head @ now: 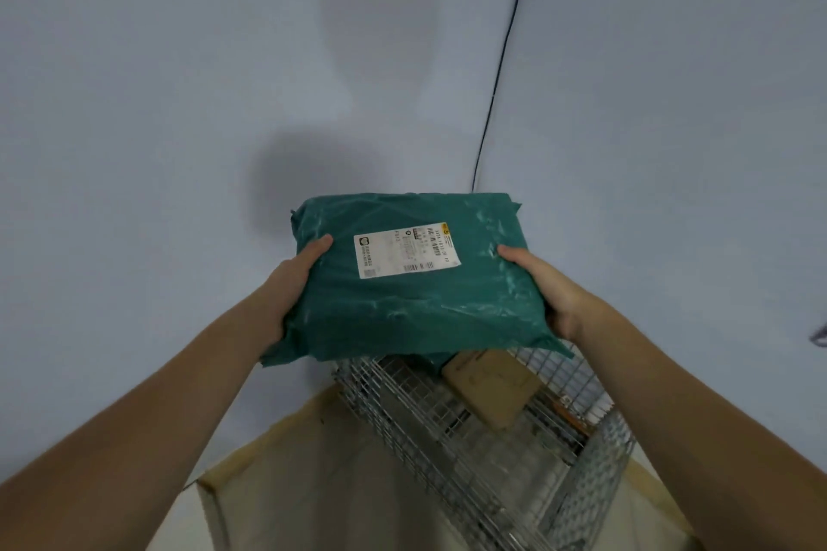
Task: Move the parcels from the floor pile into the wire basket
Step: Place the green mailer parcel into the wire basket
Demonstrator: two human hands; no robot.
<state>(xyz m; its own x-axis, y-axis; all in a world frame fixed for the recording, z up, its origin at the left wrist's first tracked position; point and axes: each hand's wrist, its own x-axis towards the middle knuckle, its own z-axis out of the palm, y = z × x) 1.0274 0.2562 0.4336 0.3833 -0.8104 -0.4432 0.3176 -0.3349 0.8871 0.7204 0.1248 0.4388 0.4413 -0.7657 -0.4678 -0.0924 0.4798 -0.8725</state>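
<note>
A green plastic parcel (402,300) with a white shipping label faces up in mid-air, just above the far end of the wire basket (452,452). My left hand (291,286) grips its left edge, thumb on top. My right hand (546,286) grips its right edge the same way. Inside the basket lies a brown cardboard parcel (490,387), partly hidden under the green one.
A pale wall (179,103) fills the view behind the parcel, with a thin dark cable (501,58) running down it. The basket stands on a beige floor (322,474). A small grey object (820,335) shows at the right edge.
</note>
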